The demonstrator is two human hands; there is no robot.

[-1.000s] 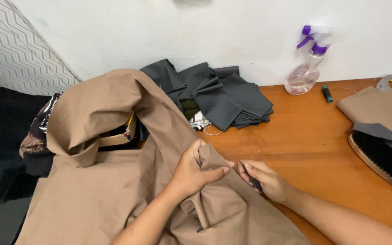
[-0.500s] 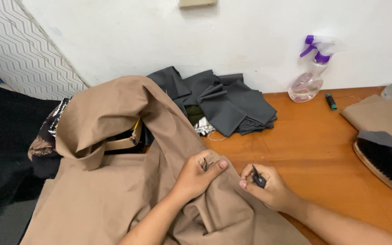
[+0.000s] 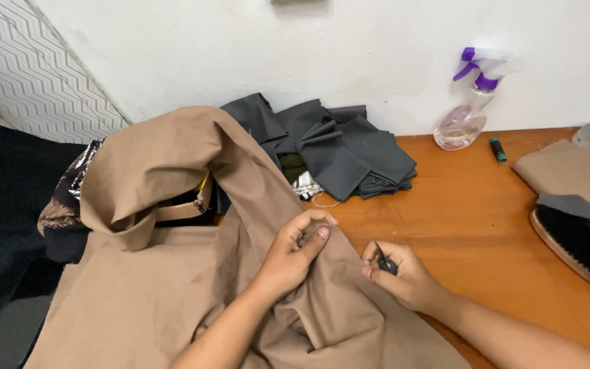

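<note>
Starting at the left of the frame: there's a dark patterned cloth (image 3: 63, 212) bunched at the bench edge, half under the big tan garment (image 3: 172, 294) that fills the lower left and centre. That tan piece is what's being worked on, heaped up with a folded collar-like hump toward the upper left.

The left hand (image 3: 295, 256) sits dead centre, fingers closed in a pinch on a ridge of the tan fabric. Just right of it, the right hand (image 3: 404, 277) is curled shut around a small dark thread snipper (image 3: 384, 261), tip pointing up toward the pinched spot. The hands are close but not touching.

My take on doing this bit well: keep the pinch tight so the fabric stands up taut, and bring only the very tip of the snipper to the loose thread, angled away from the cloth so you don't nick the weave. Small snips, no tugging.

Further right and up: a folded grey fabric pile (image 3: 336, 150) against the wall, then a clear spray bottle with purple trigger (image 3: 469, 102), and a brush (image 3: 575, 242) at the far right edge of the orange bench (image 3: 472, 212).
</note>
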